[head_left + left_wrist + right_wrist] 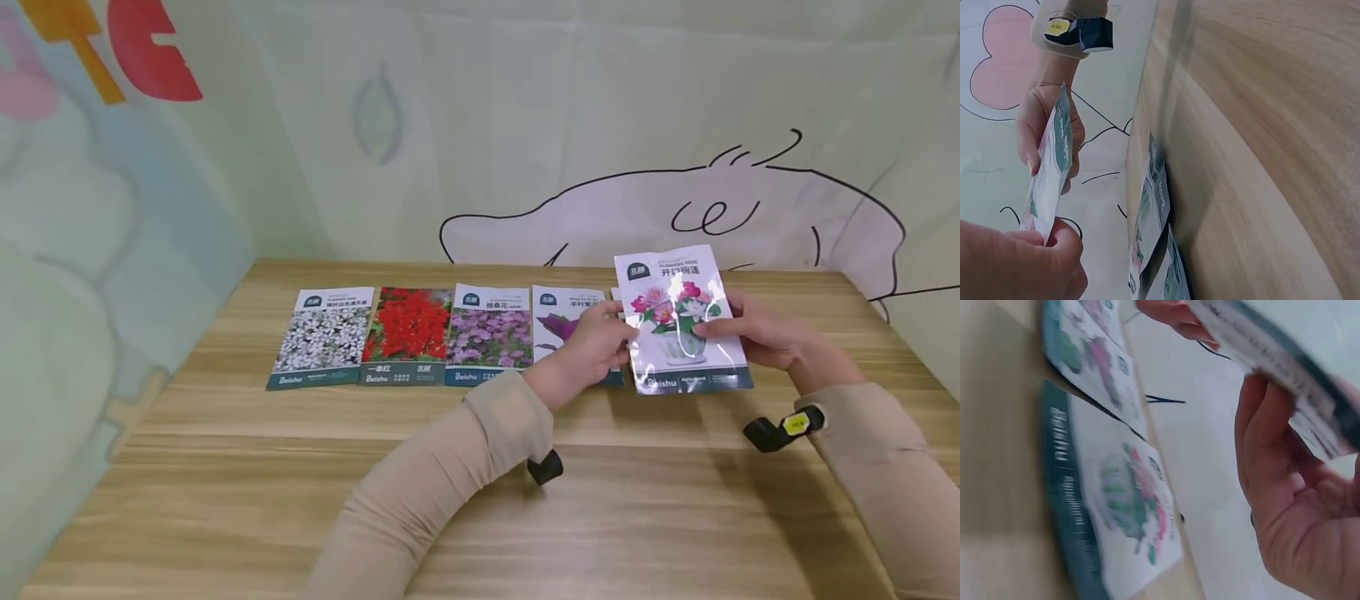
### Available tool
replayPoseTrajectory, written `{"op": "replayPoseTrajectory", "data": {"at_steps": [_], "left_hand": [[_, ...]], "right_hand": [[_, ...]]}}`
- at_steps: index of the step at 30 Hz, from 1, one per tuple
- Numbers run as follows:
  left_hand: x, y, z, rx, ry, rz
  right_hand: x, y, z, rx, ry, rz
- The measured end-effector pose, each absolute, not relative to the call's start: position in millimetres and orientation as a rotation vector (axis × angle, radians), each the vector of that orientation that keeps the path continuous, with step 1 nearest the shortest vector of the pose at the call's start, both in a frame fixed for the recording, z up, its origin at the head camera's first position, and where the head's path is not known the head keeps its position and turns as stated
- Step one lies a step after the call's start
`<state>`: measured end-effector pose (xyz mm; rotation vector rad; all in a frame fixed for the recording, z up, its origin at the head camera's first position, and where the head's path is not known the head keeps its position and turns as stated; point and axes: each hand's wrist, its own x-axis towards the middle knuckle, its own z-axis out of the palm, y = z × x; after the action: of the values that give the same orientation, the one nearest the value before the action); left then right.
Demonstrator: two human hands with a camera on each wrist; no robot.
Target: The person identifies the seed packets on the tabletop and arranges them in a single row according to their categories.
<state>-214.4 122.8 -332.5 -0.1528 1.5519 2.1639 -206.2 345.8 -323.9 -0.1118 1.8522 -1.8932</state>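
Both hands hold a flower seed packet (678, 354) raised above the table, its front with pink lotus blooms in a bowl facing the head camera. My left hand (585, 350) pinches its left edge. On the right edge my right hand (772, 333) grips it, thumb across the front. In the left wrist view the raised packet (1054, 169) appears nearly edge-on between the hands. Another lotus packet (1110, 500) lies on the table below, mostly hidden in the head view. Beside it, a purple-leaf packet (551, 333) is partly covered by my left hand.
Further left in the row lie a purple-flower packet (491, 333), a red-flower packet (407, 329) and a white-flower packet (322, 337). The wooden table (262, 475) meets a printed cloth backdrop (360, 192) at its far edge.
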Motion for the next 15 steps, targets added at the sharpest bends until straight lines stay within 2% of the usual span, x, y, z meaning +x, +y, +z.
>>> {"op": "replayPoseTrajectory", "data": {"at_steps": [7, 15], "left_hand": [[-221, 124, -336, -0.15, 1.52, 2.215], [-220, 149, -343, -0.156, 1.434, 2.341]], "right_hand": [[-222, 358, -313, -0.056, 1.877, -1.981], [-231, 378, -313, 0.063, 2.083, -1.82]]}}
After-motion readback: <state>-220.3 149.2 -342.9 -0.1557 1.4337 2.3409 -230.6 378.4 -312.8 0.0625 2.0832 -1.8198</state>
